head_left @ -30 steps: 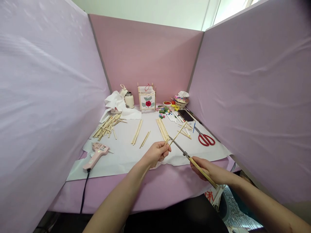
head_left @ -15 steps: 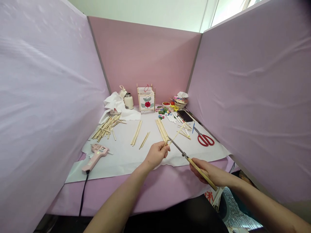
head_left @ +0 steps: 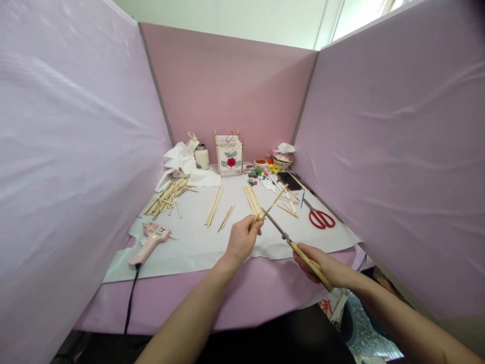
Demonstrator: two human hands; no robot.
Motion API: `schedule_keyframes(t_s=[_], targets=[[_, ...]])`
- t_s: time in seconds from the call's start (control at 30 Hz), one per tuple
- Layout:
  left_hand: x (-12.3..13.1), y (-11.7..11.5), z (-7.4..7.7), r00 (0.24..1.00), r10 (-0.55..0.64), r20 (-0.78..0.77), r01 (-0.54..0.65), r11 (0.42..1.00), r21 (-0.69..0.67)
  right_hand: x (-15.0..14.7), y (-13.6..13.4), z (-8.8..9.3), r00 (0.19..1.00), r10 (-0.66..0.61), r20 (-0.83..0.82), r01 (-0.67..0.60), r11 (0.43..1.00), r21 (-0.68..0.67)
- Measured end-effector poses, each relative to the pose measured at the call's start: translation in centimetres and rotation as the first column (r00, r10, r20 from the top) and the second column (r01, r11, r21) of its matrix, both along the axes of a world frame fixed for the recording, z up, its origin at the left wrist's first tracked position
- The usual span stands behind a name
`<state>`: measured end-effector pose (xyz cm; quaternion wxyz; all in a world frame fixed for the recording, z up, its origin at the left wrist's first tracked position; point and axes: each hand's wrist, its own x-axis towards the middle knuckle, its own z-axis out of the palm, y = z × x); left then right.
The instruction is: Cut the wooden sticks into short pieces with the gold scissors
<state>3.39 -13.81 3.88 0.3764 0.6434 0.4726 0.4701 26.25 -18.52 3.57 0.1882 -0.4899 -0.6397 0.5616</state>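
The left hand is closed, its fingertips pinching one end of a thin, pale wooden stick that angles up and away to the right. The right hand is clenched around the pale wooden handle of a long, narrow steel-bladed cutting tool. The tool's tip reaches the stick just beyond the left fingertips; whether it bites into the wood is too small to tell.

Just past the left hand, a neat bundle of pale wooden sticks lies on a white paper sheet, nearly touching the held stick. Farther left of the grip are two small groups of loose sticks, then a heaped pile of sticks. A pink hot glue gun with a black cord lies nearer the left hand. Beyond the right hand are red-handled scissors and a black smartphone. Straight ahead, well past both hands, stands a small square paper-and-stick lantern with a red flower. Nothing stands between the hands and the held stick.
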Motion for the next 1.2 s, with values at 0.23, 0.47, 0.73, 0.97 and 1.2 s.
schedule_keyframes(t_s=[0.23, 0.47, 0.73, 0.97, 1.2], targets=[[0.4, -0.3, -1.6, 0.917, 0.121, -0.380, -0.004, 0.956, 0.294, -0.5, -0.3, 0.5, 0.994, -0.024, 0.110, 0.021, 0.999, 0.031], [0.9, -0.5, -2.3, 0.840, 0.117, -0.530, 0.070, 0.945, 0.320, -1.2, -0.5, 1.8, 0.980, -0.053, 0.194, 0.048, 0.998, 0.035], [0.4, -0.4, -0.3, 0.981, -0.151, -0.123, 0.149, 0.988, -0.028, -0.5, -0.9, 2.9, 0.972, 0.016, 0.235, -0.040, 0.994, 0.098], [-0.5, -0.4, 0.2, 0.781, -0.354, 0.514, 0.586, 0.702, -0.406, 0.9, -0.3, 1.8, 0.978, 0.154, 0.144, -0.173, 0.977, 0.124], [-0.1, -0.2, -0.3, 0.805, -0.357, 0.474, 0.570, 0.687, -0.451, 1.2, 0.0, 0.9, 0.979, 0.150, 0.135, -0.167, 0.978, 0.127]])
